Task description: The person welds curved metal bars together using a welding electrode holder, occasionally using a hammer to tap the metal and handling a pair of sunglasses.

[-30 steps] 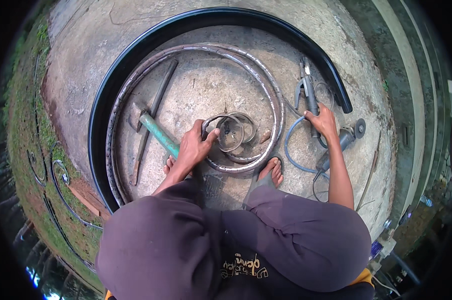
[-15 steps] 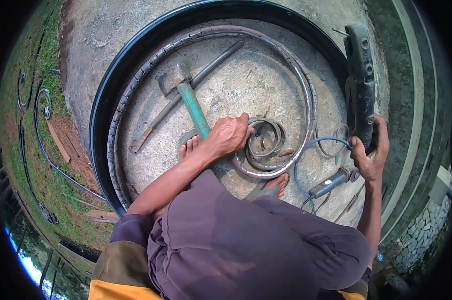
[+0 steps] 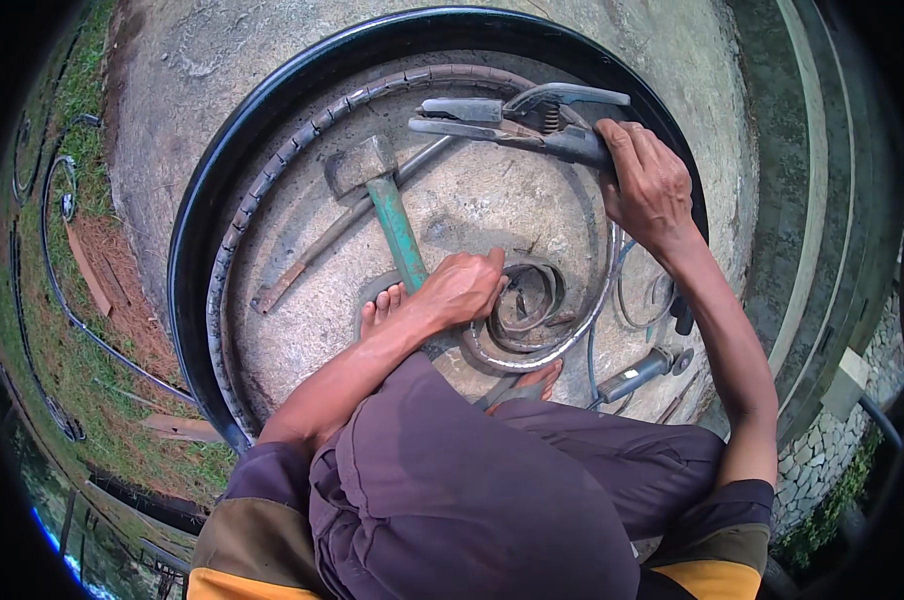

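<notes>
My right hand grips the dark handle of a welding electrode holder, its jaws pointing left and its spring showing. It hangs over the far right part of a notched metal bar bent into a spiral. My left hand is closed at the spiral's small inner curl; the fingertips are partly hidden. Left of that curl lies a hammer with a green handle, its lower end close to my left hand. The hammer rests across a metal rod.
A wide black hoop surrounds the spiral on the concrete. An angle grinder with a blue cable lies at the near right. My bare toes show inside the hoop. Grass with cables is on the left; a concrete ledge runs along the right.
My right hand has moved away from me and to the left, and the electrode holder has turned from upright to pointing left. My left hand has stayed at the curl.
</notes>
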